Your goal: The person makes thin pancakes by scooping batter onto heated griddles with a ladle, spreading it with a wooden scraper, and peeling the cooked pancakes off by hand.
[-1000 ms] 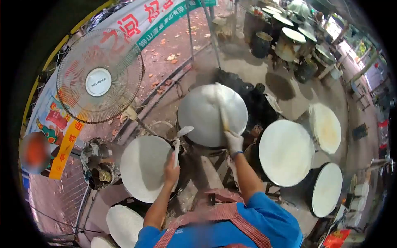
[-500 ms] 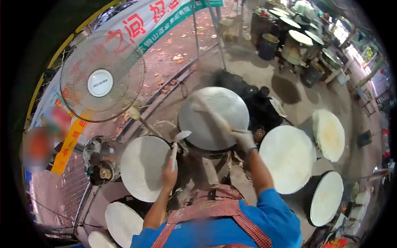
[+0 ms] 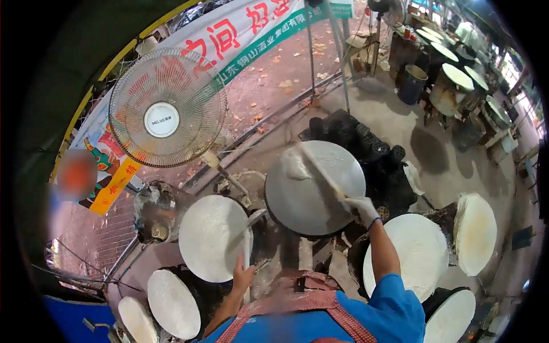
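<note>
A round griddle [image 3: 286, 203] stands in front of me, its grey surface partly coated in white batter [image 3: 296, 167], thickest toward the far left. My right hand [image 3: 361, 211], in a white glove, grips a long pale wooden spreader [image 3: 321, 171] that slants across the griddle to its far rim. To the left, my left hand [image 3: 243, 276] is closed around the pale handle of a ladle [image 3: 257, 217]. The ladle's head hangs in the gap between the griddle and a left-hand griddle [image 3: 209, 243] covered by a white sheet of batter.
More white-covered griddles stand close by at left [image 3: 173, 303] and right [image 3: 409, 251]. Black coal briquettes [image 3: 354, 134] are stacked behind the main griddle. A standing fan [image 3: 166, 114] is at the far left; more stoves [image 3: 449, 94] line the back right.
The view has shifted, so the scene sits further right and lower. The spreader, blurred before, now shows sharply over the griddle. A distinct pool of batter shows at its far end.
</note>
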`<action>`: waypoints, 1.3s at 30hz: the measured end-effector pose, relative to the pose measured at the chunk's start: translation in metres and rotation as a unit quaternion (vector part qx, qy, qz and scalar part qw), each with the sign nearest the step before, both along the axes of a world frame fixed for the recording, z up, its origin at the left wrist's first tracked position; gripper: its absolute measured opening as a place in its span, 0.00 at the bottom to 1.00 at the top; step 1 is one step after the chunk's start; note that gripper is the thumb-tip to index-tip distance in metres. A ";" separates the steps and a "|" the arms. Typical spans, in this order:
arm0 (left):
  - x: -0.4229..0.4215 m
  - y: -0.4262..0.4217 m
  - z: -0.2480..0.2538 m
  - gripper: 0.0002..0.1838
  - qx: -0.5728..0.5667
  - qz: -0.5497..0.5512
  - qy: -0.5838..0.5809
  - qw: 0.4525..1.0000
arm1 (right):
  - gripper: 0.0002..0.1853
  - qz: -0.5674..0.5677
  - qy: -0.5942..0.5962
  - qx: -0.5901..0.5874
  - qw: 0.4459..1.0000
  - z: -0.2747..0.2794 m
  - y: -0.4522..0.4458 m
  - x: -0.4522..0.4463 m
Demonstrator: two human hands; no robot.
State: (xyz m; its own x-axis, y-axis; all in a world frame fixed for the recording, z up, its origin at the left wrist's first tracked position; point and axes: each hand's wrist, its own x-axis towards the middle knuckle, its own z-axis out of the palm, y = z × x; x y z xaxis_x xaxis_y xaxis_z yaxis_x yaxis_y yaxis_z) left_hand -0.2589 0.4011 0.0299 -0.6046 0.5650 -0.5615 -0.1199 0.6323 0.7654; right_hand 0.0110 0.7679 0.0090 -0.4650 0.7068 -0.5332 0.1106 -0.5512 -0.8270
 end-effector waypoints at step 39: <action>0.071 -0.095 -0.003 0.37 0.036 0.188 -0.052 0.980 | 0.15 0.330 -0.120 0.107 0.930 -0.004 0.094 -0.042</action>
State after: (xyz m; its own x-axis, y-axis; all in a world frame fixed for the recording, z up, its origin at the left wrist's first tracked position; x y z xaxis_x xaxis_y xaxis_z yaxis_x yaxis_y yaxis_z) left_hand -0.1883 0.3063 0.0272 -0.7191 0.3544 -0.5977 -0.4132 0.4735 0.7779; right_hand -0.0312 0.8618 0.0052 -0.7210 0.4113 -0.5577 0.5625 -0.1225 -0.8177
